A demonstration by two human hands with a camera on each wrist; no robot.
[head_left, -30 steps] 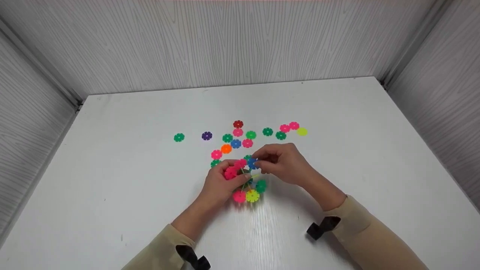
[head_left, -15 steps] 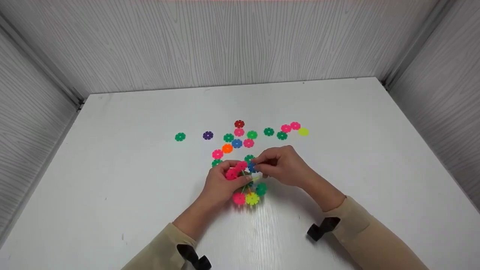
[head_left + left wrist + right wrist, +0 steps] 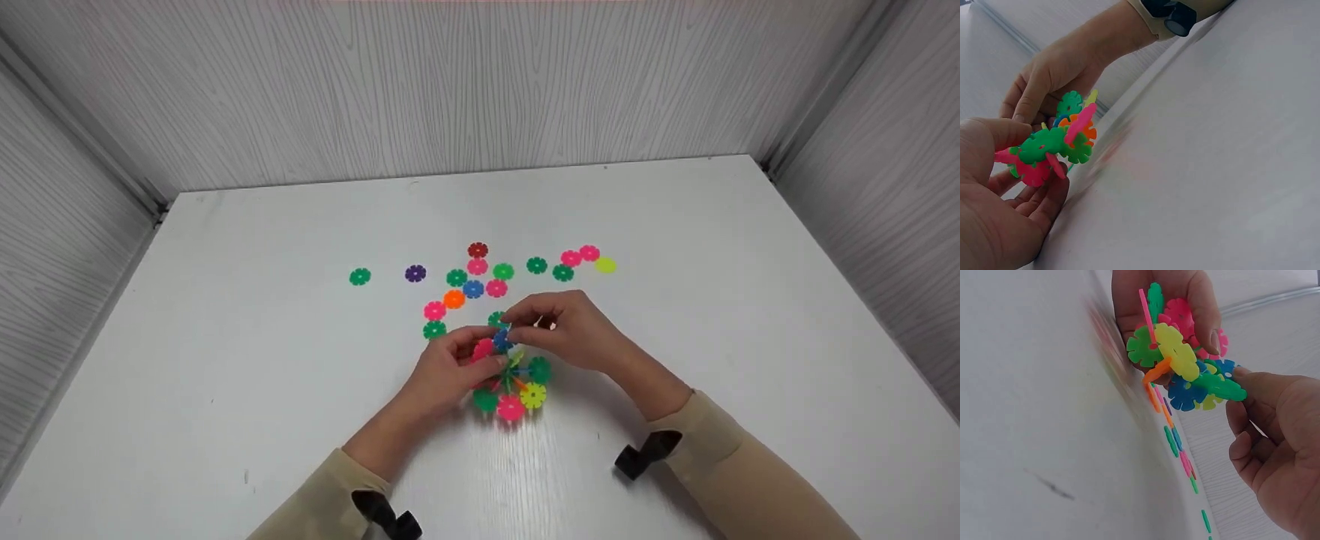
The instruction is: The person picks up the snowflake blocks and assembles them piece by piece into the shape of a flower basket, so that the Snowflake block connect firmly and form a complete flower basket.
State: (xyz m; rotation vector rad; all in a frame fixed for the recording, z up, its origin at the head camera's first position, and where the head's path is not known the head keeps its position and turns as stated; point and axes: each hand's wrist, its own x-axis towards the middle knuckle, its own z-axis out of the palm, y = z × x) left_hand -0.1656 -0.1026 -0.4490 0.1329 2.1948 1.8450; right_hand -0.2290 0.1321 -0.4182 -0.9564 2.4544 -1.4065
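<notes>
My left hand grips a cluster of interlocking snowflake discs, joined edge to edge in pink, green, yellow, orange and blue. In the left wrist view its thumb lies over a green disc and the fingers curl beneath. At the top of the cluster, my right hand pinches a blue snowflake disc between thumb and forefinger. The right wrist view shows that blue disc at the thumb tip, close against the cluster; whether it is slotted in cannot be told. Fingers hide part of the cluster.
Loose snowflake discs lie flat beyond the hands, among them a red one, a purple one and an orange one. A green disc lies just behind the right fingertips. Wood-grain panels border the white table.
The cluster has turned in my left hand and shifted slightly right and toward me. Its pink discs have dropped behind the fingers and a green one shows below. The right hand still pinches the blue disc.
</notes>
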